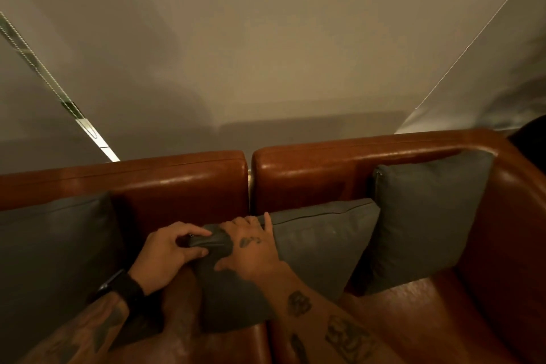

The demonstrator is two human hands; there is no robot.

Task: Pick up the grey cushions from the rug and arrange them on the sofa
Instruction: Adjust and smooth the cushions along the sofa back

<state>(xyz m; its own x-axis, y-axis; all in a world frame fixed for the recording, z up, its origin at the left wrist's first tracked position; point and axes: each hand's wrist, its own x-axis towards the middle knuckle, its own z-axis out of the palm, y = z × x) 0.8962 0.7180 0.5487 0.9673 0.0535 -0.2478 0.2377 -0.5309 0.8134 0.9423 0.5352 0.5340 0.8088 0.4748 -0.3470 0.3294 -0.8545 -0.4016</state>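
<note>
Three grey cushions stand on the brown leather sofa (189,180). The middle cushion (313,248) leans against the backrest near the seam between the two back sections. My left hand (168,254) pinches its upper left corner. My right hand (251,245) lies over the same corner, fingers spread on its top edge and front face. A second grey cushion (425,221) stands upright in the sofa's right corner, touching the middle one. A third grey cushion (53,260) leans against the backrest at the left. The rug is out of view.
A plain beige wall (266,53) rises behind the sofa. Window blinds with a bead chain (38,68) hang at the left and a blind edge (472,44) at the right. The sofa's right arm (520,230) curves round the corner cushion. Bare seat leather (413,313) shows in front.
</note>
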